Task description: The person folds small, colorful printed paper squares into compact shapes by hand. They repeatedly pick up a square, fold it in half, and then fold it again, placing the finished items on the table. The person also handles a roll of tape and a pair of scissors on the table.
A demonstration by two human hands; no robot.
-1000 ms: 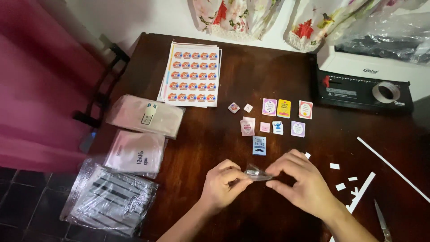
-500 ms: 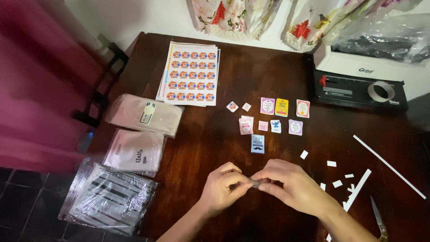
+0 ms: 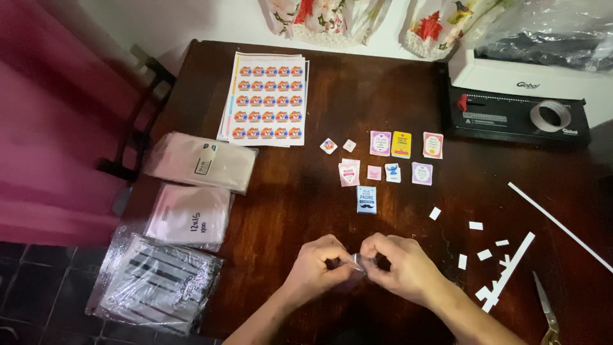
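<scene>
both hands, left [image 3: 319, 268] and right [image 3: 399, 265], pinch a tiny clear bag [image 3: 355, 263] above the table [image 3: 306, 198]; best to part its mouth gently

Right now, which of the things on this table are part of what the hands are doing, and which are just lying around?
In use: left hand, right hand, small clear plastic bag, small printed cards.

Lying about: sticker sheet, packs of bags, binding machine, tape roll, scissors, paper scraps.

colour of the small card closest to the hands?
Light blue card with dark print, lying flat on the dark wood table. The head view, the only one, shows it.
</scene>
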